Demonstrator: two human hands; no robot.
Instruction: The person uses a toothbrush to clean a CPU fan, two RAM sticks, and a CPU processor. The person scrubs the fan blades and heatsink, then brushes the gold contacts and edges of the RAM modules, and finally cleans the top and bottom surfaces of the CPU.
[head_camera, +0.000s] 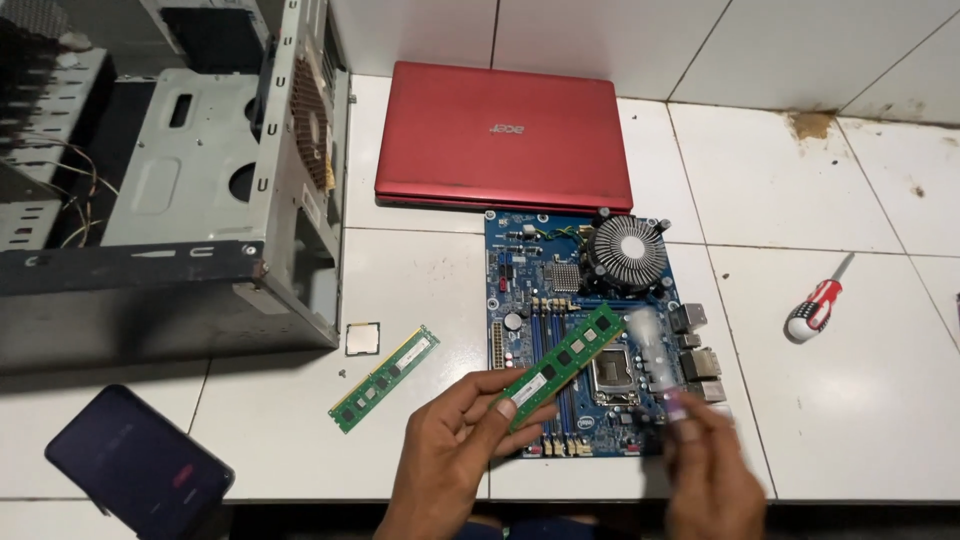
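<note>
Above the blue motherboard (585, 335), left hand (455, 440) fingers pinching a green RAM stick (562, 365), right hand (705, 470) fingers gripping a blurred white brush (652, 350), seemingly for cleaning.

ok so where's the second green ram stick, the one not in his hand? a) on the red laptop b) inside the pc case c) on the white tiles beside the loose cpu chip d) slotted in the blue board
c: the second green RAM stick lies flat on the white tiles beside the loose CPU chip, while the left hand holds the other stick.

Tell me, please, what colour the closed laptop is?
The laptop is red, seen clearly in the head view.
</note>
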